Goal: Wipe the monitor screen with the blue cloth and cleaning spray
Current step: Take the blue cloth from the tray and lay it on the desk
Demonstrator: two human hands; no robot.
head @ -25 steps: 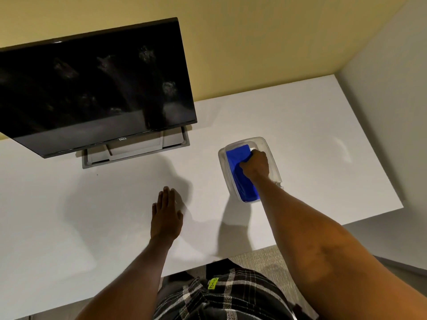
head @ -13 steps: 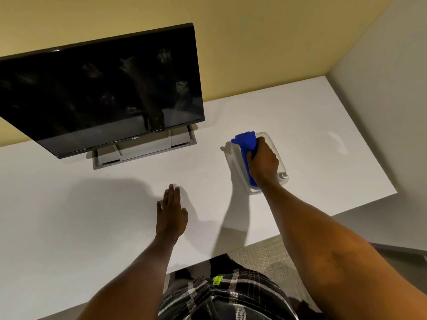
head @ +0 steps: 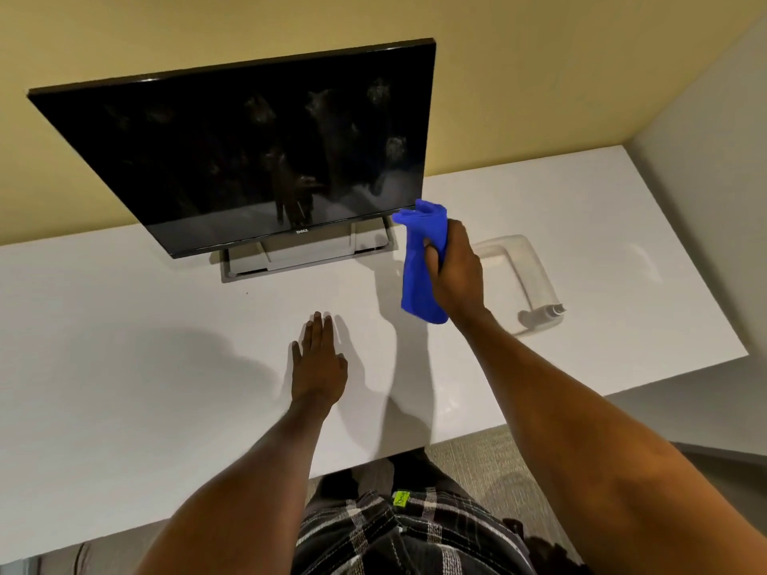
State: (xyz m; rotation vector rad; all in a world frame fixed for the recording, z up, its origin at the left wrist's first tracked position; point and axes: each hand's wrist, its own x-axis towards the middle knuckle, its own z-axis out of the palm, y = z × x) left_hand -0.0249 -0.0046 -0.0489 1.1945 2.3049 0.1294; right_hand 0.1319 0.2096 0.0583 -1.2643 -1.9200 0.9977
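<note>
A black monitor [head: 257, 159] stands on its grey base at the back of the white desk [head: 124, 367]; its dark screen carries pale smudges. My right hand [head: 456, 271] is shut on the blue cloth [head: 421, 263], held in the air just right of the screen's lower right corner, with the cloth hanging down. My left hand [head: 317, 363] lies flat on the desk, fingers together, holding nothing. A clear plastic tray [head: 523, 276] sits right of my right hand, and a small spray bottle [head: 545, 312] lies at its near end.
A yellow wall rises behind the desk, and a grey wall [head: 705, 201] closes off its right end. The desk's front edge runs above my plaid shorts [head: 394, 533] and the carpet.
My right hand has lifted the blue cloth out of the clear tray and carried it up and left toward the monitor. The left hand stays flat on the desk.
</note>
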